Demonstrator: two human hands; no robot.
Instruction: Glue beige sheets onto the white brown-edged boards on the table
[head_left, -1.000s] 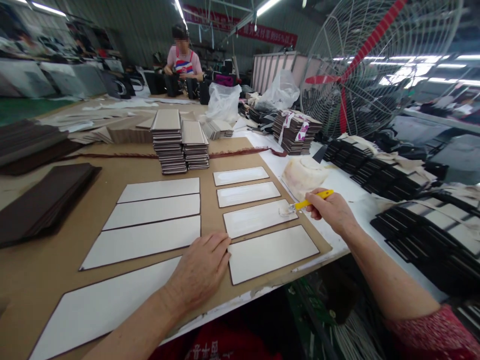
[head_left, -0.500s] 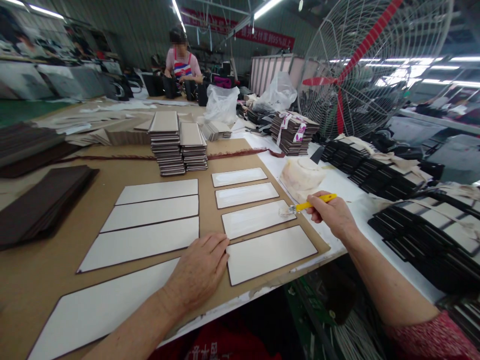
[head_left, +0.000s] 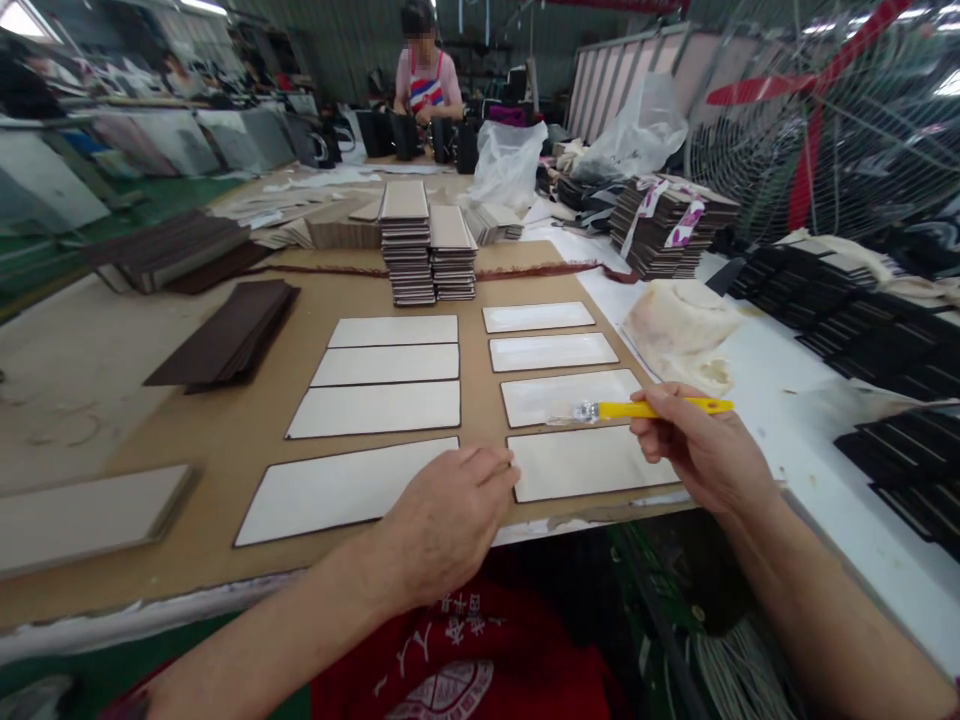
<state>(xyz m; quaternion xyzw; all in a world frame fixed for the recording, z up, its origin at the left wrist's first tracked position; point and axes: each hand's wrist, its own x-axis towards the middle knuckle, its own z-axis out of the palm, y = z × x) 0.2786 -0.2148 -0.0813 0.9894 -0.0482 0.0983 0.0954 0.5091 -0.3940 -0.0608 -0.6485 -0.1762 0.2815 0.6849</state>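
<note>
My right hand is closed around the yellow handle of a paintbrush. Its wet, clear-white bristles lie over the lower edge of the third white panel in the right column. My left hand lies low on the table, holding nothing, its fingertips touching the left edge of the nearest right-column panel. Two panels farther back, one of them the second panel, carry a shiny white coat. To the left, a column of dark-edged panels lies flat, and a separate panel is just beyond my left forearm.
Two stacks of panels stand mid-table. Dark brown sheets lie left, near a pale board. A stained cloth-like bundle, black stacked pieces and a large fan are right. A person works across the table.
The brush has moved from the right end of the third panel leftward to its lower edge. My left hand stays by the nearest panel's left edge. The view has swung left and down.
</note>
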